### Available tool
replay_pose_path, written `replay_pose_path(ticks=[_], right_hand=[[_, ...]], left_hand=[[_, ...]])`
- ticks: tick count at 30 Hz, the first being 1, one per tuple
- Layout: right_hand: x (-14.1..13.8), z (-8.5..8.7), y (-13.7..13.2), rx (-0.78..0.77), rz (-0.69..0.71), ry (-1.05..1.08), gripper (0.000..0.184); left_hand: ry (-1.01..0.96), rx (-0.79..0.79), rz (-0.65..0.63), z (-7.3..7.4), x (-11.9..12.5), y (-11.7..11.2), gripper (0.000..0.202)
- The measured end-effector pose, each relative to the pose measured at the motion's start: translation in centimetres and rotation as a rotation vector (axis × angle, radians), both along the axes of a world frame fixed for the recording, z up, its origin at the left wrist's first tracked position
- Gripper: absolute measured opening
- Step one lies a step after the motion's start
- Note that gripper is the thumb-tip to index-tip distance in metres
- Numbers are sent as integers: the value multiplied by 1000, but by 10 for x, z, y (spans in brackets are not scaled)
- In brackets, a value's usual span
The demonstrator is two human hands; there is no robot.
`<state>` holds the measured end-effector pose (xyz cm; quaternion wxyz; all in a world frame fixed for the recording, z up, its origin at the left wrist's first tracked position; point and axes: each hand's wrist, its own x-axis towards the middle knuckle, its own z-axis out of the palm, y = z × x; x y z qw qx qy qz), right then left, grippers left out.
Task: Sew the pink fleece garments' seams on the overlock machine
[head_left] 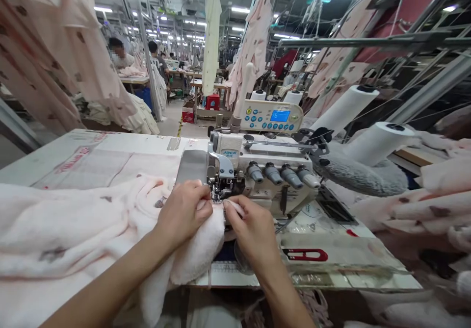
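Note:
A pale pink fleece garment lies heaped across the left of the white table, its edge running under the presser foot of a white overlock sewing machine. My left hand presses down on the fleece just left of the needle, fingers curled over the cloth. Right of it, my right hand pinches the edge of the fleece at the front of the machine.
A control panel with a blue screen stands behind the machine. White thread cones and stacked pink fleece pieces fill the right side. A red-handled tool lies on the table. Garments hang overhead; other people work at far tables.

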<state>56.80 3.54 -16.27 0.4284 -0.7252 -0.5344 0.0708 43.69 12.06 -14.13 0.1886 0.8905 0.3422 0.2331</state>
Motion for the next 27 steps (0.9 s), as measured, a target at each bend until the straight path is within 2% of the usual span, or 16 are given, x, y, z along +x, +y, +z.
replay_pose_path(ticks=[5,9,14,18,23,25,27], right_hand=[[1,4,1,-16,11,41,16],[-2,2,1,6,-14,-49,18],[-7,-6,0,101,-101,-155,7],[-8,-9,2,129,-97,-266,5],[-10,-12,8,144,-154,-378,10],[-12,-13,3,157,-168,-413,14],[-15,-16,-9,253,-187,-470,14]], left_hand=[[-13,-33,4,2,1,-2,12],[-9,-46,25,1,2,0,11],[-3,-38,19,0,3,6,10],[13,-33,26,2,3,4,10],[85,93,71,-1,6,1,10],[109,152,85,-3,7,1,10],[129,180,81,-2,4,1,11]])
